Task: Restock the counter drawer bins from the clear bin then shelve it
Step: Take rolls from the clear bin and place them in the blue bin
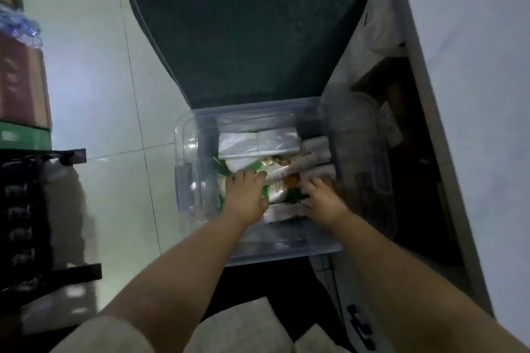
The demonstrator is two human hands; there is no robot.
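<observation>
- We have both hands down in the clear bin (pixel 186 152), which sits on a dark chair (pixel 249 37) beside the counter (pixel 473 94).
- Left hand (pixel 246 195) lies flat, fingers spread on a green-white packet (pixel 275 180); no grasp.
- Right hand (pixel 324 198) has fingers curled among the packets; blurred, we cannot tell what it grips.
- Bin looks well stocked; restocking probably early, shelving not yet done.

The clear bin (pixel 186 180) is glossy see-through plastic, catching pale glare. Inside, the packets (pixel 258 142) look like shiny silvery film and printed wrapper. The far chair back (pixel 252 28) is dark, matt, rough-woven cloth. The floor (pixel 94 80) is smooth, glossy pale tile.
</observation>
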